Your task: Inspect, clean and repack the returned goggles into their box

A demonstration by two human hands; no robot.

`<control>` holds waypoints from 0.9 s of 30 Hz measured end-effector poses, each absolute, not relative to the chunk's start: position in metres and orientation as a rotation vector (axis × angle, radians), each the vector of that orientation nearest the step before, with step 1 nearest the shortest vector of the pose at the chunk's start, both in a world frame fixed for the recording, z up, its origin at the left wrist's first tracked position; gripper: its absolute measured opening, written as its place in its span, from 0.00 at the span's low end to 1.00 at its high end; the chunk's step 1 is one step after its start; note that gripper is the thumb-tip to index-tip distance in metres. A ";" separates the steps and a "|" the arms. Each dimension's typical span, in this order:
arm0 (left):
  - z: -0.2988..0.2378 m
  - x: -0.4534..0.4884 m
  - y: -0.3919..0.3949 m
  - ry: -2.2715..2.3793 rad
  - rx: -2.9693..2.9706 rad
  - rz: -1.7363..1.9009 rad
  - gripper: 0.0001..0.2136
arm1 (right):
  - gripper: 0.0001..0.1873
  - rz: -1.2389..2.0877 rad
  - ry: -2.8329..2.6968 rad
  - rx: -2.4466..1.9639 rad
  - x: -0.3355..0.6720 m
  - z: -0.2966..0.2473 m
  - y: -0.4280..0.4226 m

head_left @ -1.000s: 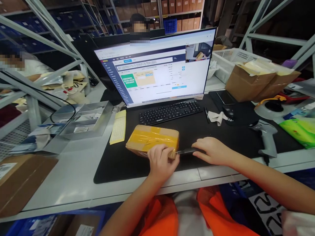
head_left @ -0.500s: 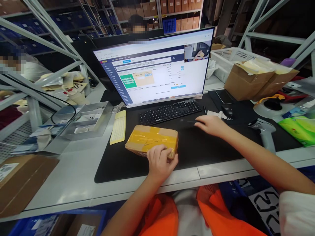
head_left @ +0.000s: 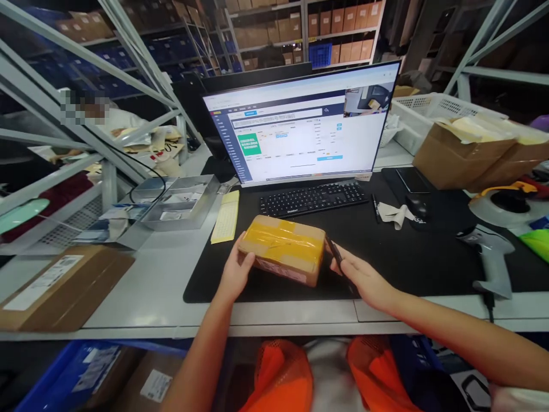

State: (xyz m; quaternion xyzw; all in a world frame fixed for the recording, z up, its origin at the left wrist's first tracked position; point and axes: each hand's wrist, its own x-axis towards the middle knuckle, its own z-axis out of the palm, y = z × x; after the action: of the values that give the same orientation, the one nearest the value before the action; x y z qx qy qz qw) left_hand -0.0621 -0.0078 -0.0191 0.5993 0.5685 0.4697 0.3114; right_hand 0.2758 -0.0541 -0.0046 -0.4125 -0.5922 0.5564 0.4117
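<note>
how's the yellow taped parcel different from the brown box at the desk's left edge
The parcel is wrapped in yellow tape; the brown box is bare cardboard with a white label. The parcel is gripped by the left hand, the right hand holding a dark tool beside it; the brown box lies untouched on the grey table. Both are cardboard.

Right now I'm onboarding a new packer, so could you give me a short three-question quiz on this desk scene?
1. True or false: the left hand grips the left end of the taped parcel.
2. The fingers of the right hand hold: A) a stapler, B) a dark cutter, C) a mug.
3. Fill in: between the parcel and the monitor lies the ____.
Key: 1 true; 2 B; 3 keyboard.
</note>
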 end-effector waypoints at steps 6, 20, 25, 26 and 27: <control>-0.017 -0.023 -0.065 1.555 1.640 1.099 0.34 | 0.27 1.353 -1.331 -1.131 0.288 0.005 -0.023; -0.013 0.011 -0.085 1.463 2.693 1.380 0.13 | 0.21 0.098 -2.558 -1.234 0.251 0.069 -0.042; -0.015 0.008 -0.086 1.418 2.680 1.394 0.13 | 0.22 0.009 -2.753 -1.292 0.229 0.083 -0.048; -0.016 0.008 -0.086 1.410 2.672 1.402 0.13 | 0.22 0.011 -2.782 -1.301 0.226 0.086 -0.049; -0.017 0.008 -0.086 1.403 2.663 1.411 0.13 | 0.22 0.017 -2.806 -1.310 0.224 0.087 -0.049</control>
State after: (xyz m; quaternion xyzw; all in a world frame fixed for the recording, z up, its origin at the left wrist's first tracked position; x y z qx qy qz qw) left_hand 0.0078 -0.0862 -0.0173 0.7978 0.4201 0.4227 -0.0913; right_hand 0.2237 -0.0490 0.0874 -0.4229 -0.9059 0.0053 0.0223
